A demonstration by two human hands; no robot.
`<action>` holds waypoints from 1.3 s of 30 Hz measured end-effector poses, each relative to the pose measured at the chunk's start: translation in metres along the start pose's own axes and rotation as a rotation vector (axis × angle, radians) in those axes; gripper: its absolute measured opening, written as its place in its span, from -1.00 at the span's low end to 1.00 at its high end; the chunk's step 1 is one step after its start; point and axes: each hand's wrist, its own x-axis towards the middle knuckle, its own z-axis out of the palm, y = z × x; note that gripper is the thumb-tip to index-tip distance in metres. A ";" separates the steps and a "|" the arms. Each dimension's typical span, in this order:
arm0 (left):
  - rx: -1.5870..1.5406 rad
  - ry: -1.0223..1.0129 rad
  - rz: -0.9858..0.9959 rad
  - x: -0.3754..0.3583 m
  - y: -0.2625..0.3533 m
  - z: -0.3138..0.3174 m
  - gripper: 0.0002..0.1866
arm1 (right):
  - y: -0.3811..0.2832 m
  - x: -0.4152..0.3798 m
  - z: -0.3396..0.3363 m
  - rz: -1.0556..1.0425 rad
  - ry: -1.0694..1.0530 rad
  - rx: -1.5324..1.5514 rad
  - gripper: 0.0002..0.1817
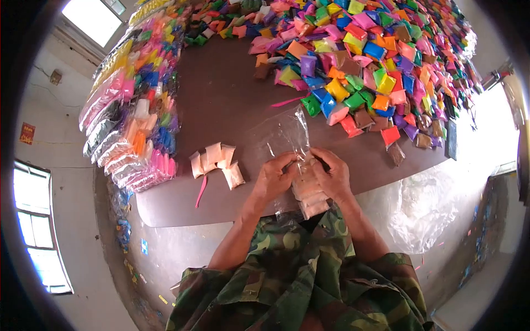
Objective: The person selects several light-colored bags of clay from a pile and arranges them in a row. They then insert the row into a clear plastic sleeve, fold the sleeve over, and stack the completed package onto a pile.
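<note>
At the near edge of the brown table (pixel 221 99), a clear bag (pixel 300 131) is pinched by the left hand (pixel 274 176) and right hand (pixel 334 175), fingers curled; a peach packet stack (pixel 309 193) is held between them.

"What's that shiny thing?"

"A clear plastic bag (pixel 301 129). It's thin, and you can see right through it. It has lots of wrinkles that shine."

"How does it sit?"

"Its top part sticks out, up over the brown table (pixel 221 88). The sides look floppy."

"And the peach things?"

"Those are little peach packets (pixel 309 190). Each one has clear wrap on it. They're bunched in a row, close together, and the row goes down to the table's near edge."

"Are they inside the bag?"

"I can't tell for sure."
</note>
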 end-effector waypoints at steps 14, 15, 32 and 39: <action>0.389 0.234 0.157 -0.009 0.009 -0.029 -0.72 | 0.004 0.001 0.003 0.034 0.045 0.080 -0.74; 0.465 0.295 0.174 -0.013 0.009 -0.043 -0.72 | 0.004 0.000 0.003 0.048 0.047 0.103 -0.74; 0.280 0.176 -0.434 -0.004 -0.010 -0.204 -0.53 | 0.017 -0.002 0.006 0.081 0.052 0.217 -0.76; 0.064 0.147 -0.257 0.002 0.006 -0.120 -0.71 | 0.012 0.000 0.007 0.070 0.071 0.246 -0.76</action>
